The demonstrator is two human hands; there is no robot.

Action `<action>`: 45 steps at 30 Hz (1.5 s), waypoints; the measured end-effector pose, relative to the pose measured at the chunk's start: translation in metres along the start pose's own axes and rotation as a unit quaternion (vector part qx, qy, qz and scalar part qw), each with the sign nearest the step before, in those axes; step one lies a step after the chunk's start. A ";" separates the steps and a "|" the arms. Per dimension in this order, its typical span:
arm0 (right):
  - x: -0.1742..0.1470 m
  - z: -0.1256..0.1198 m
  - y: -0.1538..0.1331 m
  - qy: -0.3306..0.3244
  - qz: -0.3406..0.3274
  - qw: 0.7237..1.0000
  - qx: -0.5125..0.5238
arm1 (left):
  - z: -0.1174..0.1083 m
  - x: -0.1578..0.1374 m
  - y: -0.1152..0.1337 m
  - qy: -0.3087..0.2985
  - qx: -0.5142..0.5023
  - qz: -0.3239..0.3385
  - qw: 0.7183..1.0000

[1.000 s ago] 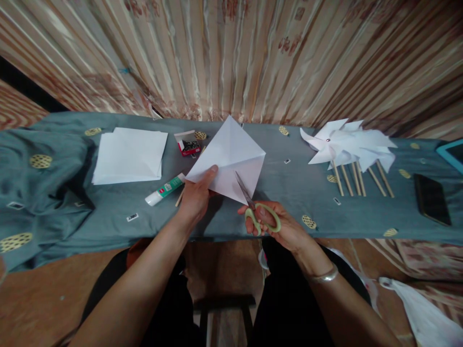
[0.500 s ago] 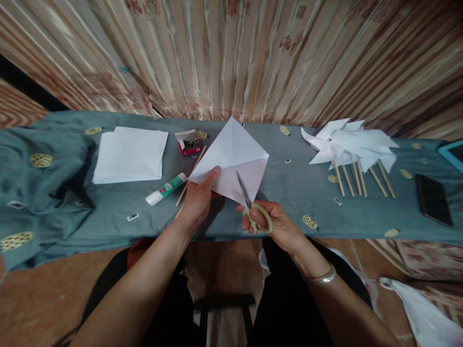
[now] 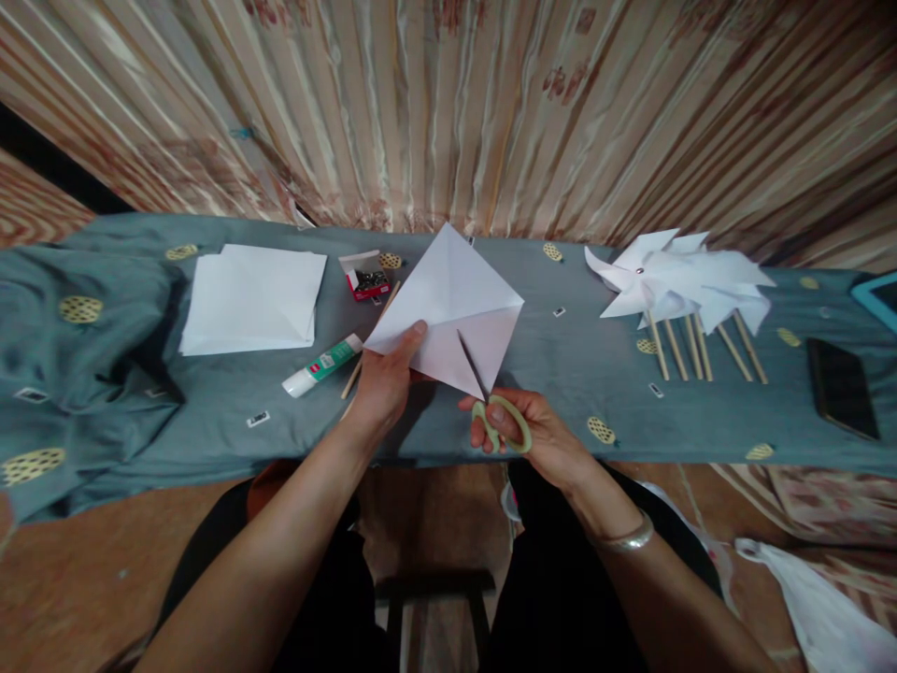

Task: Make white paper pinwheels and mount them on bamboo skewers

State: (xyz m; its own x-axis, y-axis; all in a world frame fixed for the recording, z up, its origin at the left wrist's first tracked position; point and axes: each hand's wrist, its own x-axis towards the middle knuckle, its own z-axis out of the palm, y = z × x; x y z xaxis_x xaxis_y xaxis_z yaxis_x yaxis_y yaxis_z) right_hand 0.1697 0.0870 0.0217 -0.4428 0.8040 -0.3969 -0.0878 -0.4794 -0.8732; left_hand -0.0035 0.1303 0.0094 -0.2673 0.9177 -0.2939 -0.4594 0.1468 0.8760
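A creased white square sheet of paper (image 3: 462,280) is held up corner-first above the table. My left hand (image 3: 384,379) pinches its left corner, thumb on top and the fingers hidden underneath. In my right hand (image 3: 536,430) is a pair of scissors (image 3: 519,430) with pale green handles. Their blade lies over the lower part of the paper, along the crease toward the near corner. The other blade is hidden beneath the sheet. Wooden sticks (image 3: 352,379) lie partly under the paper beside my left hand, near a glue stick (image 3: 322,366).
A stack of white paper (image 3: 252,299) lies to the left, beside an opened small red box (image 3: 369,283) of metal pins. Several paper pinwheels on sticks (image 3: 683,280) lie to the right, then a phone (image 3: 841,388) and a blue-edged object (image 3: 879,297). A curtain (image 3: 434,112) hangs behind the table.
Hands and paper stay almost in place. The scissors' handles have shifted very slightly, and the paper's right corner sits a touch farther right.
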 end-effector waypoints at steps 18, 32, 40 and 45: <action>0.001 0.004 0.000 0.017 0.012 1.000 0.004 | 0.001 0.001 -0.004 0.005 0.000 0.024 1.000; 0.001 0.006 -0.001 0.016 0.013 1.000 0.019 | 0.003 -0.001 0.000 0.015 -0.001 0.008 1.000; 0.000 0.004 0.001 -0.006 0.011 1.000 0.013 | 0.000 0.000 0.003 0.010 -0.013 0.009 1.000; -0.001 0.003 0.002 -0.013 0.008 1.000 0.019 | 0.000 0.001 0.002 0.011 -0.007 0.009 1.000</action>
State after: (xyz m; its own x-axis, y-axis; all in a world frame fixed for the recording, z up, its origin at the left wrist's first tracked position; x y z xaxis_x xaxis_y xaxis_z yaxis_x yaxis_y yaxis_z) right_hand 0.1675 0.0838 0.0215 -0.4672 0.7869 -0.4032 -0.1142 -0.5059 -0.8550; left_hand -0.0049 0.1314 0.0110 -0.2944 0.9118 -0.2864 -0.4652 0.1251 0.8763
